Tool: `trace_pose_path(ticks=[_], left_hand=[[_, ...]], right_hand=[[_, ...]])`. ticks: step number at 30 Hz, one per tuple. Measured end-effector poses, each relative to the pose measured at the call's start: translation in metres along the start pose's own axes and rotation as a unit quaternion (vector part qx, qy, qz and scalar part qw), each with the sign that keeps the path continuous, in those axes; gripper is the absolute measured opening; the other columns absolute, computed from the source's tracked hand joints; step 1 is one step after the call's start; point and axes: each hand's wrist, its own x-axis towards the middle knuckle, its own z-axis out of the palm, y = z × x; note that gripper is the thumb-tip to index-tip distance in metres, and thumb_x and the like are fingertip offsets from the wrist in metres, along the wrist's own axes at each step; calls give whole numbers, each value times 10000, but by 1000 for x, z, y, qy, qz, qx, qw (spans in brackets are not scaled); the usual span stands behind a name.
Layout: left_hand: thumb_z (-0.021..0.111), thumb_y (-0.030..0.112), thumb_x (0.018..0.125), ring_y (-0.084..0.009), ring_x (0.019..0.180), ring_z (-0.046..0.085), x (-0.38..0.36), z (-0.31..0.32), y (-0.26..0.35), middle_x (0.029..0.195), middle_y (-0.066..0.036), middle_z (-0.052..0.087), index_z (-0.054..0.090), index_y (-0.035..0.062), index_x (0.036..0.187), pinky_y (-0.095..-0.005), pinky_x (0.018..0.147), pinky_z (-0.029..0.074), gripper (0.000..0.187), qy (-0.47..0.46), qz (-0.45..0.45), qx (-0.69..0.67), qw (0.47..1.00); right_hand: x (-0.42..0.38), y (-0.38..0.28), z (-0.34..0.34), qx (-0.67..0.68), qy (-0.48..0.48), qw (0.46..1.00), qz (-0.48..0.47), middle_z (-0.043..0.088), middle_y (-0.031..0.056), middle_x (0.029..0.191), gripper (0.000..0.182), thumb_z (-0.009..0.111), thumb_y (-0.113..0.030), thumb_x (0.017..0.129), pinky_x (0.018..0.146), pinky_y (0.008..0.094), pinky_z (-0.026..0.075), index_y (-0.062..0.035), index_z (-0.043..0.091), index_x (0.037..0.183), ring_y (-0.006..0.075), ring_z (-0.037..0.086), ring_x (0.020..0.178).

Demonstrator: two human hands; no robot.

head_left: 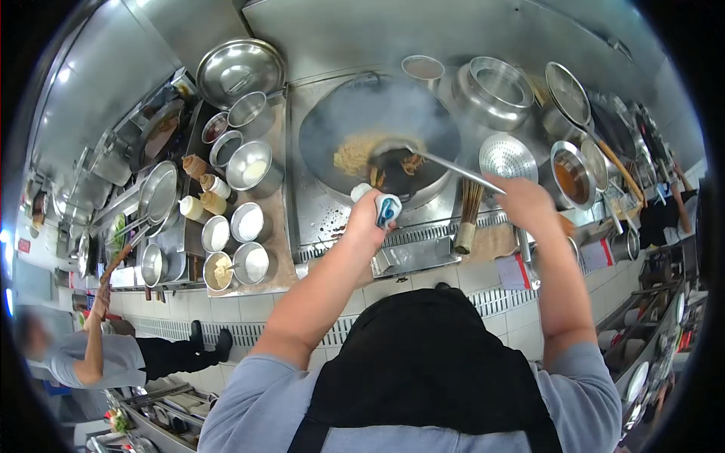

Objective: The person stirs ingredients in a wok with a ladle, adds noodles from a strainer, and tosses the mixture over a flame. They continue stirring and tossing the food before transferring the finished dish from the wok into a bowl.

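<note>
A large dark wok (317,140) steams on the metal stove, with pale strips of food (353,154) inside. My left hand (370,215) is closed on a white and blue cloth (387,210) at the wok's near edge. In my right hand (527,202) is the long handle of a ladle (453,165), gripped near its end. The ladle's round head lies over the dark middle of the wok, next to some browned pieces. Just left of my right hand, a bamboo brush (468,215) rests on the stove edge.
Metal pots and bowls of white contents (248,223) and squeeze bottles (195,209) stand on the left. A perforated strainer (507,160) and a bowl of brown liquid (572,175) are on the right. Another person (106,359) works at the far left.
</note>
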Motion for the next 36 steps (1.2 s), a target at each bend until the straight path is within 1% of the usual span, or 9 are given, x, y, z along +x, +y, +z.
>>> trace_pose_path(ticks=[6, 14, 19, 24, 26, 29, 31, 34, 36], left_hand=[[521, 196, 842, -200, 597, 553, 8, -65, -67, 792, -57, 583, 531, 134, 932, -335, 429, 389, 110, 146, -33, 131, 980], [497, 180, 865, -162, 566, 550, 26, -23, -3, 695, -28, 561, 540, 107, 840, -314, 412, 381, 87, -32, 12, 2, 999], [505, 159, 832, -188, 609, 587, 6, -67, -65, 730, -47, 579, 534, 139, 888, -334, 409, 399, 67, 88, -12, 33, 995], [495, 155, 863, -194, 600, 582, -7, -41, -51, 766, -42, 586, 525, 129, 916, -348, 408, 390, 67, 44, -19, -67, 997], [489, 139, 846, -175, 530, 529, -1, -20, -18, 658, -41, 531, 490, 124, 811, -313, 359, 326, 38, 23, 14, -57, 998], [491, 132, 837, -174, 522, 528, 3, -23, 8, 637, -47, 519, 502, 111, 809, -307, 368, 352, 36, -74, 5, -42, 996], [466, 125, 842, -176, 532, 527, -17, -17, 11, 653, -27, 522, 500, 125, 834, -327, 391, 381, 35, 66, 71, 57, 994], [487, 19, 797, -177, 732, 586, -20, -46, -39, 886, -75, 561, 463, 41, 1065, -319, 612, 506, 270, -1, 259, 145, 955], [529, 16, 755, -211, 894, 570, -6, -62, -77, 1019, -116, 548, 439, -1, 1158, -335, 764, 488, 414, 96, 302, 243, 917]], right_hand=[[-1, -11, 32, -16, 4, 999, 50, 650, 156, 947, 462, 474, -100, 870, 764, 434, 504, -230, 493, 1312, 311, 635, 891], [20, -15, 22, -23, 11, 999, 21, 648, 153, 899, 395, 544, -167, 866, 722, 451, 506, -190, 532, 1260, 328, 638, 851], [-9, -12, 61, 85, 118, 984, 100, 644, 181, 875, 314, 562, -197, 850, 730, 459, 498, -100, 575, 1149, 357, 628, 853], [-72, -3, 80, 267, 44, 955, 119, 597, 144, 705, 213, 558, -106, 837, 626, 402, 504, -28, 557, 1036, 298, 615, 666], [-68, -26, 49, 592, -112, 786, 135, 466, 51, 611, 235, 523, -61, 810, 463, 341, 441, -23, 507, 1041, 168, 487, 476], [-42, -33, 28, 629, -80, 759, 149, 446, 3, 607, 180, 512, -75, 821, 387, 294, 401, -53, 484, 998, 115, 438, 420], [-25, -29, 43, 633, -96, 745, 189, 449, 1, 604, 89, 510, -95, 831, 378, 293, 395, -69, 480, 911, 125, 440, 415], [-16, -49, 65, 616, -101, 753, 209, 478, 7, 608, 120, 526, -111, 834, 386, 294, 394, -61, 455, 916, 133, 459, 435], [-25, -74, 70, 692, -132, 674, 222, 475, 5, 616, 133, 524, -129, 858, 392, 288, 380, -66, 455, 954, 137, 456, 450]])
